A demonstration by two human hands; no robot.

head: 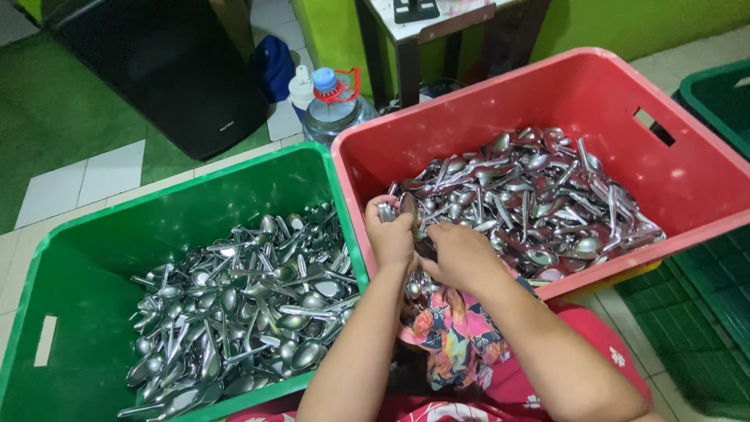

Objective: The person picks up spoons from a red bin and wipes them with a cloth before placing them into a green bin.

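Note:
A red plastic crate (594, 86) holds a heap of several metal spoons (531, 203). Beside it on the left, a green crate (195, 203) holds another heap of spoons (250, 305). My left hand (391, 234) is closed around a small bunch of spoons (398, 207) at the red crate's near left corner, bowls pointing up. My right hand (461, 254) rests right next to it with fingers curled over the spoon handles. Both forearms reach in from the bottom of the view, above a floral cloth (445, 328) on my lap.
A large water bottle (332, 105) with a blue cap stands behind the crates, next to a black bin (172, 70). A table leg (406, 70) rises at the back. Another green crate (719, 101) sits at the right edge. The floor is tiled white and green.

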